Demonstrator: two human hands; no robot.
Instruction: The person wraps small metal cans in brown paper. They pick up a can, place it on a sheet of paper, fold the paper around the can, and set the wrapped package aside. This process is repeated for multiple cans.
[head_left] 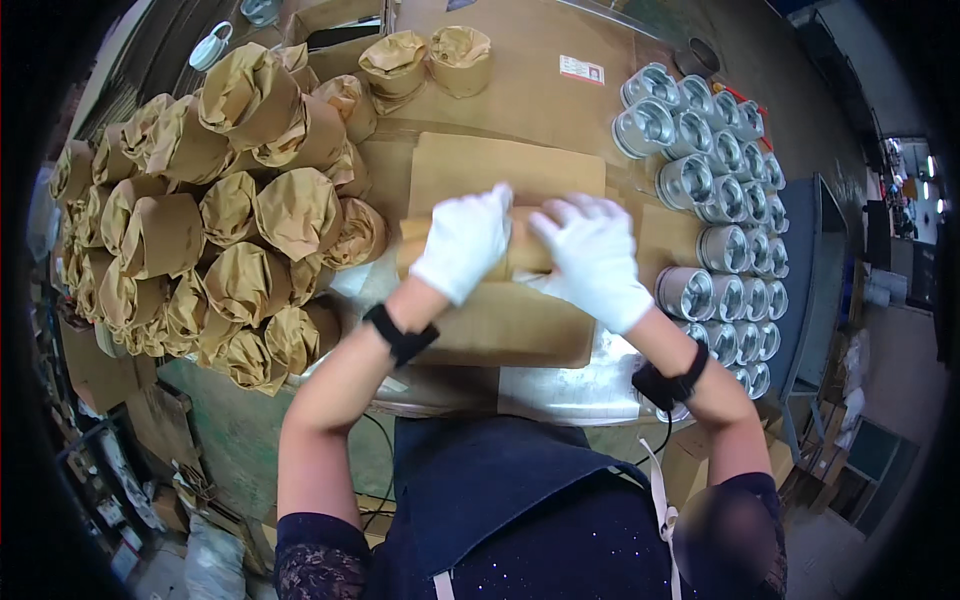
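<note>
In front of me lie brown kraft paper sheets point(505, 335) on the work table. Across them sits a paper roll point(529, 242), with its two ends under my hands; anything inside it is hidden. My left hand point(466, 246), in a white glove, closes over the left end. At the other end, my right hand point(598, 255), gloved too, bends its fingers over the paper, slightly blurred by motion. Bare silvery metal pistons point(687, 182) stand in rows to the right. Paper-wrapped bundles point(300, 212) with crumpled, folded tops are piled up at the left.
Two wrapped bundles point(460, 62) stand apart at the far side. A small printed card point(582, 69) lies on the cardboard-covered tabletop. At the far left are a white lid-like ring point(211, 46) and an open cardboard box point(335, 22). A dark cup point(697, 58) stands behind the pistons.
</note>
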